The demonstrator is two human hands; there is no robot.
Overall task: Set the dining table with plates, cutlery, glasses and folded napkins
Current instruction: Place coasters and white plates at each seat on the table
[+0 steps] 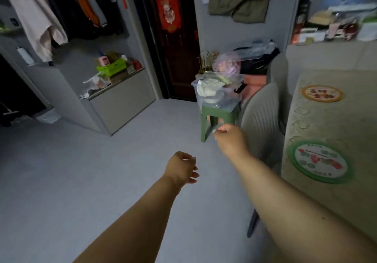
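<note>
Floor: grey floor [67,181] spread wide and bare under both arms.
Left hand: the left hand [181,168] hung low over the floor, its fingers loosely curled, holding nothing.
Right hand: the right hand [228,138] reached further out, its fingers curled in tight. Something small and pale seemed to show at its fingertips, but the blur was too strong to tell what.
Desk: on the right stood the desk [330,124] with a pale patterned cloth. A round green mat [320,162] lay on the near part, and a round orange mat [322,93] lay further back.
Chair: a grey ribbed chair [262,120] stood just beside the desk, between it and the stool.
Stool: a small green stool [216,120] stood past the right hand, near the chair.
Box: a clear plastic box [219,91] sat on the stool. White dishes [210,89] showed inside it, blurred. A clear bag with something purple [227,65] rested on top.
Cabinet: a low grey cabinet [120,101] stood far off on the left, with a bright green basket [111,68] and small things on top.
Clothes: shirts and coats [61,8] hung above the cabinet.
Door: a dark door [175,38] with a red picture stood at the back.
</note>
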